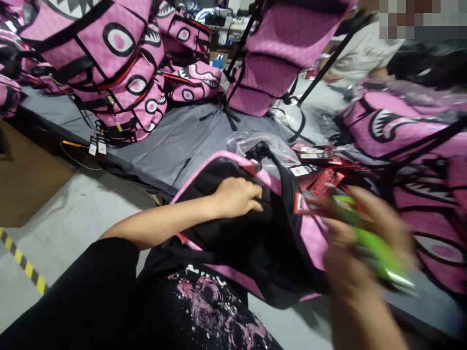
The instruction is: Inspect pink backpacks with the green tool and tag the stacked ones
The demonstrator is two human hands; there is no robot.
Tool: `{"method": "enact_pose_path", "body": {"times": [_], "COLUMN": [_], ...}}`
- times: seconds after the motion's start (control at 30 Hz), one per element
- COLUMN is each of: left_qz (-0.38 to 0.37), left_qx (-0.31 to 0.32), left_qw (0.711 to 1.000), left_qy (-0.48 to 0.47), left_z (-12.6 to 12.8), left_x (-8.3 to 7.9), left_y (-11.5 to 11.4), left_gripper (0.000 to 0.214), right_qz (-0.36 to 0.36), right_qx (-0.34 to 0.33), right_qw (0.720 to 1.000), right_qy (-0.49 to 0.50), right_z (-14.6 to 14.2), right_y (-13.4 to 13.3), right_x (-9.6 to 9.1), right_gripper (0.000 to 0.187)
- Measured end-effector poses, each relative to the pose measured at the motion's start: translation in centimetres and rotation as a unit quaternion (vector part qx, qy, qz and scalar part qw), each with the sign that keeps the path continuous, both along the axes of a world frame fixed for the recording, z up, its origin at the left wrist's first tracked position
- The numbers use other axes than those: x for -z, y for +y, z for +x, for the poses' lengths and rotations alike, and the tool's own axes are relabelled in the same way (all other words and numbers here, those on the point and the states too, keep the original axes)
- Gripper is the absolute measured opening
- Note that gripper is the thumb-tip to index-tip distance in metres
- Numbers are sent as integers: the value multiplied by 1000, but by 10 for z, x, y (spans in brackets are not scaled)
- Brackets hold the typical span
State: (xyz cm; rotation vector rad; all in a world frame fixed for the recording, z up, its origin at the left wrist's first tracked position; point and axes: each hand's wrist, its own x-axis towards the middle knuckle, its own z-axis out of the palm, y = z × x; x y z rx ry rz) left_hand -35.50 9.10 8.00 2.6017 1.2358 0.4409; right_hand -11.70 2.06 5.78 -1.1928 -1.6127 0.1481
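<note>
A pink and black bag (251,243) lies tilted against my body at the table's front edge, its dark opening or lining facing up. My left hand (239,197) reaches across it, with the fingers curled onto the black fabric near the upper rim. To the right of the bag, my right hand (368,238) is smeared by motion and closed around a bright green tool (379,253). The tool's exact kind is too blurred to make out. A small red and white tag (298,203) shows between the bag's black strap and my right fingers.
Pink shark-face backpacks (120,82) are stacked at the left, with more bags (408,126) at the right. Red and black tags (321,175) and clear plastic (268,146) lie on the grey-covered table (156,155). A person (365,53) is across it. A cardboard box (29,175) stands left.
</note>
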Motion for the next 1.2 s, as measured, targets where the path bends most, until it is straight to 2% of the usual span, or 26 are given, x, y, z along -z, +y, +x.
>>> {"method": "enact_pose_path", "body": {"times": [0.07, 0.1, 0.13, 0.2, 0.23, 0.3, 0.4, 0.5, 0.57, 0.63, 0.7, 0.8, 0.87, 0.93, 1.07, 1.2], "left_qz": [-26, -29, -24, -1, 13, 49, 114, 161, 119, 50, 17, 23, 36, 65, 115, 127], "left_qx": [56, 62, 61, 67, 79, 111, 136, 73, 39, 49, 51, 26, 42, 63, 85, 98], "left_qw": [997, 997, 996, 993, 990, 981, 974, 982, 991, 993, 988, 983, 982, 980, 976, 971], "left_qy": [37, 47, 58, 97, 118, 153, 142, 70, 54, 93, 147, 179, 180, 177, 166, 178], "left_z": [-2, -7, -14, -28, -33, -35, -20, -2, 5, 9, 13, 18, 19, 18, 16, 22], "left_x": [10, 14, 17, 19, 18, 12, 5, 6, 10, 15, 22, 32, 39, 44, 48, 54], "left_y": [-2, -2, -2, -2, -2, -1, 14, 44, 64, 78, 87, 93, 94, 92, 83, 77], "left_gripper": [23, 23, 23, 22, 20, 18, 19, 20, 47, 73, 82, 82, 76, 74, 96, 111], "right_qz": [54, 85, 127, 167, 175, 164, 142, 140, 132, 122, 115, 88, 65, 53, 47, -3], "right_qx": [-65, -70, -68, -55, -55, -59, -82, -118, -113, -93, -92, -141, -167, -165, -147, -166], "right_qw": [992, 984, 972, 958, 956, 962, 970, 969, 971, 975, 978, 977, 975, 976, 982, 986], "right_qy": [-93, -139, -186, -227, -230, -209, -178, -164, -162, -162, -150, -131, -131, -131, -108, -31], "right_z": [-35, -41, -40, -27, -19, -7, -8, -21, -30, -36, -40, -43, -43, -43, -37, -32], "right_y": [22, 35, 46, 64, 69, 73, 72, 73, 75, 76, 74, 62, 53, 49, 57, 63], "right_x": [20, 37, 54, 85, 97, 108, 104, 96, 96, 98, 99, 96, 96, 98, 104, 107], "right_gripper": [52, 49, 45, 48, 51, 56, 55, 57, 57, 52, 45, 36, 35, 37, 42, 39]}}
